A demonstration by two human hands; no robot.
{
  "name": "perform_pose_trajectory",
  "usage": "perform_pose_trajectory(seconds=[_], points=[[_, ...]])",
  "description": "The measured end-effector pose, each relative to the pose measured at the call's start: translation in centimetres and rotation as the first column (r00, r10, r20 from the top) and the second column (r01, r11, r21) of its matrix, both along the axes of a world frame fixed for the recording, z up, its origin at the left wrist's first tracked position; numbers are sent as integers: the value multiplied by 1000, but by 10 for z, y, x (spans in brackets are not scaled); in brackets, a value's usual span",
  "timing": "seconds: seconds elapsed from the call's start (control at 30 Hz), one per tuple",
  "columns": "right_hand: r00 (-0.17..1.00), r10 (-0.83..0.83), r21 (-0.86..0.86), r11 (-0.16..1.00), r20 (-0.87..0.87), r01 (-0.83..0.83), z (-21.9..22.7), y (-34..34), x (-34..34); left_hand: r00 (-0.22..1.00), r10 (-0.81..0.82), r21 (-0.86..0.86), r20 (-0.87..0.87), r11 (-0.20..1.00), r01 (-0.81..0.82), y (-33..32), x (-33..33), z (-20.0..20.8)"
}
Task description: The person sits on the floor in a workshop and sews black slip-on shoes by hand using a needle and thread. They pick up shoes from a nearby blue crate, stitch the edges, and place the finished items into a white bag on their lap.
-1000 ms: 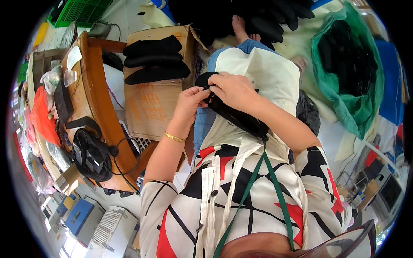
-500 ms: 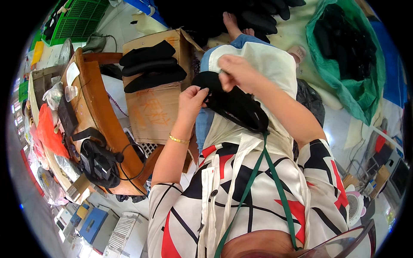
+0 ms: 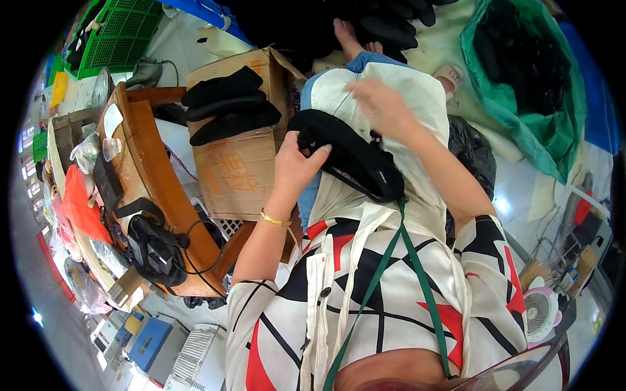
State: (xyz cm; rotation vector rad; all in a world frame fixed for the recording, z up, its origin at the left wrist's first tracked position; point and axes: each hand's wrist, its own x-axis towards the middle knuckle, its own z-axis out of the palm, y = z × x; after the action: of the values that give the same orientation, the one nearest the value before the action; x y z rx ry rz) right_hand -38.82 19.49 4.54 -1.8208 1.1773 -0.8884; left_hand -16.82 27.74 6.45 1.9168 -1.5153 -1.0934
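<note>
A black cloth shoe (image 3: 355, 156) lies aslant over my lap, its opening showing a patterned lining. At its upper left end, my left hand (image 3: 297, 159) grips the edge, thumb on top and fingers partly hidden behind the fabric. My right hand (image 3: 385, 107) is raised above the white apron (image 3: 417, 85), apart from the shoe. Motion smears its fingers, and whether they hold anything is unclear. A faint thin dark line runs between the shoe and those fingertips. Beneath the shoe's lower end hangs a green cord (image 3: 399, 225) that loops up to my neck.
Several black shoe-like pieces (image 3: 228, 107) lie on a cardboard box (image 3: 228, 176) at my left. Beside it stands a wooden table (image 3: 153, 163) with a black bag (image 3: 153, 251). A green sack (image 3: 521, 140) of black items sits at far right. More black pieces (image 3: 388, 32) lie ahead.
My right hand has opened out somewhat and shifted slightly right and away from the shoe. My left thumb now lies farther over the shoe's edge, and the shoe has turned slightly, showing more of its opening.
</note>
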Motion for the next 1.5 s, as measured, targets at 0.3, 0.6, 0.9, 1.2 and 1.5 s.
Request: perform_pose_trajectory(seconds=[0.3,0.6,0.9,1.2,1.5], points=[[840,225,-215,904,-494,-369,-13,9,18,956,-117,-391,271,893,220,19,25,-4],[873,195,-243,913,-446,-328,-19,9,15,811,-137,-364,569,842,398,23,-5,10],[879,-56,259,963,474,-78,8,10,70,992,25,-416,126,909,30,14,-13,-21],[770,-141,521,809,622,-273,25,56,79,997,-19,-475,80,878,55,20,-6,-53],[686,-161,422,876,710,-231,45,30,74,975,-91,-535,202,823,188,-17,-8,-5]])
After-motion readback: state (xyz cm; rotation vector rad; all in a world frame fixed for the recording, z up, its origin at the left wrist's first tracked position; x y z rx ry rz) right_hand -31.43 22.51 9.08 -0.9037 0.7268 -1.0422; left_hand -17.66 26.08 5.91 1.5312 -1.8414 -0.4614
